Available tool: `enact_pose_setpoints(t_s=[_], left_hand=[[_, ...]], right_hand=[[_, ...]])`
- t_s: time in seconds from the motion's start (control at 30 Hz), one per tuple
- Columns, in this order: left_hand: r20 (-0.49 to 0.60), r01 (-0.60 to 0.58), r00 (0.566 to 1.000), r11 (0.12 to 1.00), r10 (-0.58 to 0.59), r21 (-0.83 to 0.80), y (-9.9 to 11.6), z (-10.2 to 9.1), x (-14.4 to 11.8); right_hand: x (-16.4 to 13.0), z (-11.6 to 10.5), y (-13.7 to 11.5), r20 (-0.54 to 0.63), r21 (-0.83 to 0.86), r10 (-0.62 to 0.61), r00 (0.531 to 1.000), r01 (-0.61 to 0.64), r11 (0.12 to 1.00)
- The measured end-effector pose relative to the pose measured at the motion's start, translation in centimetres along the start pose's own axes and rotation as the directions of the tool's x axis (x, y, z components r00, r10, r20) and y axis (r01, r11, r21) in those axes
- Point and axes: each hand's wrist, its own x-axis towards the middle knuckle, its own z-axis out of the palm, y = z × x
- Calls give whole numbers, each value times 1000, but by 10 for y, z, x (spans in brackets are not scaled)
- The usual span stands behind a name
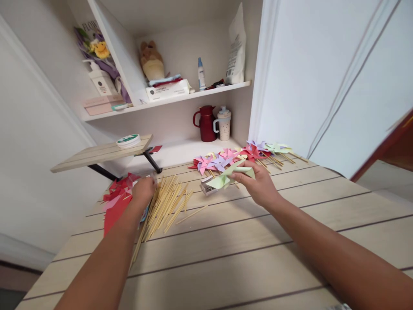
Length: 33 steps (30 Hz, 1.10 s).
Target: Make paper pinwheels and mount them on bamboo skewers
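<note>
My right hand (260, 183) pinches a pale green paper pinwheel (230, 175) between thumb and fingers, above the table. Just under and beside it is a small open box (208, 186) with dark bits inside. My left hand (144, 189) is curled closed beside a heap of thin wooden sticks (166, 202); its fingertips are hidden, and a bit of clear plastic shows behind it. Red and pink folded paper pieces (118, 198) lie left of that hand, partly covered by the forearm. Finished pinwheels on sticks (226, 157) lie in a row behind my right hand.
A low wooden stand (103, 153) with black legs carries a round white tape or lid (128, 140) at the left. Against the back are a dark red jug (207, 125) and a speckled cup (223, 125). Above runs a white shelf (180, 100) holding bottles and a plush toy.
</note>
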Motion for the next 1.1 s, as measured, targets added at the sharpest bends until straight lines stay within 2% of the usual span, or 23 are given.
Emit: enact_pose_setpoints(t_s=[0.2,0.4,0.7,1.1], left_hand=[[23,-43,999,996,42,72,14,-8,3],[75,-71,995,995,66,67,26,4,-7],[118,26,993,999,-28,20,42,10,-8],[99,107,990,993,-101,-57,38,-2,-12]], right_hand=[[2,-3,-12,12,-42,-43,999,43,998],[2,-4,-8,47,-50,-28,998,31,998],[1,-4,-9,63,-80,-37,997,42,996],[1,-3,-10,110,-100,1,994,10,995]])
